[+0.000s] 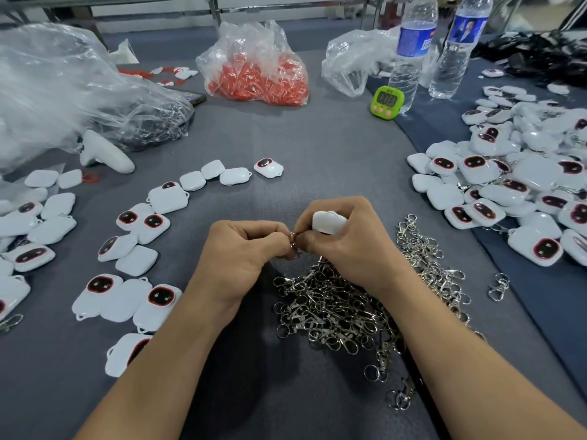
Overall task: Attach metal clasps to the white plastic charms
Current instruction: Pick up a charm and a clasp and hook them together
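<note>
Frame centre, above grey cloth counter [333,160]: right hand [346,239] fingers curled round white rounded plastic charm [328,222], left hand [244,249] fingers pinching small metal ring clasp [293,239] against it; silver clasp pile [333,306] just below.

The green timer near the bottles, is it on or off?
On: the green timer shows dark digits on its display, though they are too blurred to read.

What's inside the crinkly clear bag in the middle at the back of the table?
The bag holds a heap of small red-orange pieces. The crinkled plastic blurs them, so their shape is unclear, and anything beneath the heap is covered.
</note>
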`<state>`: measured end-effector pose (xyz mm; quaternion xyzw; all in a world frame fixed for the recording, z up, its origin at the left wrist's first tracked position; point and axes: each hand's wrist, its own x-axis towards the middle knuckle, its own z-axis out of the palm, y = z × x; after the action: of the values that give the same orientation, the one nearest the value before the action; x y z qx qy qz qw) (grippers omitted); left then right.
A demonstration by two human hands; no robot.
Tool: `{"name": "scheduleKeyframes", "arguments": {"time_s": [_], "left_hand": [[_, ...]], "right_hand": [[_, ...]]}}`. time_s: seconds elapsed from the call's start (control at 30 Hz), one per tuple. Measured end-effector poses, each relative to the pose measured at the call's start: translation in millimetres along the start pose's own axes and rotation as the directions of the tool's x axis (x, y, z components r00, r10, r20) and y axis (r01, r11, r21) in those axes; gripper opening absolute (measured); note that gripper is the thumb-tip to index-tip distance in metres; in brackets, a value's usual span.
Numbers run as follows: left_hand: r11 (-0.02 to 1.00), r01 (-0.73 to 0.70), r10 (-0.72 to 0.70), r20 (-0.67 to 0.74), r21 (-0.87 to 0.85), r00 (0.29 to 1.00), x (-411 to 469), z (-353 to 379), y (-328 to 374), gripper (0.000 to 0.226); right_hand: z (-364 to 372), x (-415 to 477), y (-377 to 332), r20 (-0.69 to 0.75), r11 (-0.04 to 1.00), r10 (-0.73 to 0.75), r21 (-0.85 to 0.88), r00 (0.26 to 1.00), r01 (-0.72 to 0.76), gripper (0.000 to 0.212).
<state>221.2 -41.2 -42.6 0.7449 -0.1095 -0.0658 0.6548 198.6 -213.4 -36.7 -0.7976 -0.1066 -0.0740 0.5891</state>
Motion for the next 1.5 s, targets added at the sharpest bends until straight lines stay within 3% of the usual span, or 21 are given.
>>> {"name": "scheduleKeyframes", "arguments": {"time_s": [0.1,0.2,0.27,0.33,0.43,0.5,0.83,1.17,1.5], "left_hand": [[0.999,-0.02,0.02,-0.007,0.029,1.0,-1.2,-0.3,2.8,0.006],[0.981,-0.046,0.093,-0.247,0.19,0.965,-1.4,-4.5,1.1,0.006],[0.819,0.048,0.227,-0.4,0.571,0.888,-1.1,-10.4,-3.5,0.009],[0.567,0.16,0.331,-0.401,0.808,0.854,-2.8,-12.1,-5.8,0.011],[0.37,0.113,0.399,-0.268,0.922,0.877,-5.1,-3.3,-5.9,0.01],[0.326,0.025,0.435,-0.174,0.945,0.883,-6.0,0.7,-6.5,0.013],[0.548,-0.158,0.349,-0.054,0.821,0.935,4.1,-7.0,-16.6,0.007],[0.535,-0.206,0.35,0.007,0.819,0.937,2.6,-8.6,-15.5,0.002],[0.546,-0.221,0.332,0.033,0.808,0.943,2.0,-8.2,-13.3,0.003]], "right_hand": [[1.4,1.4,0.9,-0.006,0.997,0.075,-0.019,0.997,-0.075,0.016],[3.6,2.8,3.7,-0.06,0.968,0.217,-0.118,0.974,-0.223,0.015],[2.9,2.9,4.2,-0.088,0.939,0.245,-0.227,0.966,-0.259,0.022],[3.9,3.4,3.5,-0.1,0.922,0.244,-0.284,0.965,-0.263,0.024],[8.9,2.4,5.1,-0.142,0.92,0.193,-0.317,0.971,-0.229,0.023],[9.6,0.4,6.7,-0.179,0.928,0.162,-0.306,0.97,-0.211,0.02],[5.1,4.0,11.3,-0.118,0.956,0.166,-0.223,0.979,-0.189,0.022],[8.6,2.7,13.2,-0.117,0.953,0.115,-0.266,0.986,-0.143,0.021],[9.5,2.7,15.5,-0.152,0.971,0.108,-0.195,0.982,-0.137,0.02]]}}
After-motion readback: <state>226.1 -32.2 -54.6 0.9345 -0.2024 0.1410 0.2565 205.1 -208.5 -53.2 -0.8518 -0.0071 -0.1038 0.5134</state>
